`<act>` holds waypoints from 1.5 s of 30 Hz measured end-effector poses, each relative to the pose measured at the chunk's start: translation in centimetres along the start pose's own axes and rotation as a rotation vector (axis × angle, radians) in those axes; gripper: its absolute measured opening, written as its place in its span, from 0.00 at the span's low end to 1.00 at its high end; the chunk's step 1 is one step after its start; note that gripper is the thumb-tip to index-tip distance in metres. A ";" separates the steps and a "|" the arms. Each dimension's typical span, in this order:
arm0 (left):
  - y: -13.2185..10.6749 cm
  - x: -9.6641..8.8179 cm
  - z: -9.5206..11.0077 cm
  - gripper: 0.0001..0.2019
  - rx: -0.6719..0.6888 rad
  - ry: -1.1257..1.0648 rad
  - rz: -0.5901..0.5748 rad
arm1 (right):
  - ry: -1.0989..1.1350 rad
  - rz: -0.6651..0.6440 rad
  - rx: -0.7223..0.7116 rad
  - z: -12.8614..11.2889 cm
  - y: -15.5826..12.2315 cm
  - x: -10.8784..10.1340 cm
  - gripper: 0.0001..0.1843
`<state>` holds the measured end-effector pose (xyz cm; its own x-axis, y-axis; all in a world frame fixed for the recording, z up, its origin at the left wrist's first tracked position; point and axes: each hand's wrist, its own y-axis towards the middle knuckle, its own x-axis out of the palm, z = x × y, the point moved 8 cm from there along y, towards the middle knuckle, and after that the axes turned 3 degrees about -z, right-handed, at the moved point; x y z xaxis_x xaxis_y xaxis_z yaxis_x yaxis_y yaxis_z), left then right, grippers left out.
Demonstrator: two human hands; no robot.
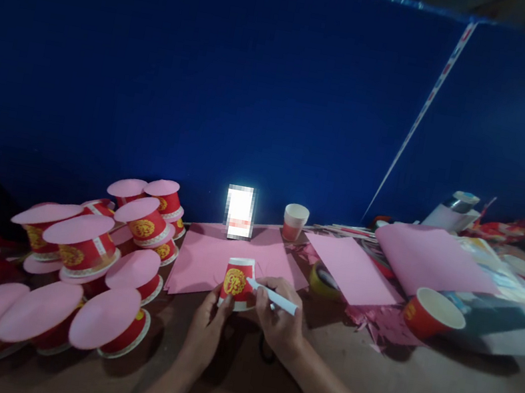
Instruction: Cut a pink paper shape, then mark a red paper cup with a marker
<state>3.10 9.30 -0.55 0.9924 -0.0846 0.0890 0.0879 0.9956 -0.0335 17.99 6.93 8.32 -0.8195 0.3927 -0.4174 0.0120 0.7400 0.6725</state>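
A red paper cup with a gold emblem stands upside down on a sheet of pink paper. My left hand pinches the cup's lower left edge and holds it in place. My right hand is closed round a white pen, and the pen's tip touches the paper right beside the cup's base.
Several upturned red cups capped with pink paper discs crowd the left. A lit phone and a small cup stand behind. More pink sheets, a tape roll and a tipped red cup lie right, before a blue wall.
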 end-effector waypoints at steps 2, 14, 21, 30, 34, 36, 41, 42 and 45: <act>0.0 -0.1 0.0 0.26 0.001 0.008 0.008 | -0.002 -0.015 0.002 0.1 -0.1 0.1 0.07; -0.1 0.2 0.1 0.26 -0.013 -0.016 -0.016 | -0.019 -0.028 -0.050 -0.6 -0.2 0.3 0.07; 0.0 -0.2 -0.2 0.26 -0.004 -0.012 0.023 | -0.026 -0.007 -0.034 -0.2 -0.2 0.1 0.07; 0.1 -0.2 -0.1 0.26 0.011 -0.002 0.012 | -0.004 -0.001 0.002 0.0 0.0 -0.1 0.07; -0.1 -0.4 -0.6 0.26 -0.025 -0.071 0.040 | 0.107 0.031 0.077 0.7 -0.1 -0.4 0.06; -0.1 -0.5 -0.8 0.25 -0.037 -0.120 0.054 | 0.162 0.051 0.081 0.7 -0.2 -0.5 0.07; -0.1 -0.5 -0.8 0.24 -0.070 -0.290 0.072 | 0.247 0.081 0.080 0.3 -0.1 -0.5 0.11; 0.0 -0.4 -0.7 0.23 -0.065 -0.337 0.058 | 0.250 0.088 0.088 0.3 -0.1 -0.5 0.11; 0.1 -0.1 -0.1 0.22 -0.030 -0.445 0.022 | 0.263 0.079 0.122 0.6 -0.2 0.0 0.11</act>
<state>3.04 9.40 -0.67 0.8612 -0.0305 0.5074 0.0757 0.9948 -0.0686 18.31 7.08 7.80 -0.9334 0.3088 -0.1830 0.1378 0.7791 0.6116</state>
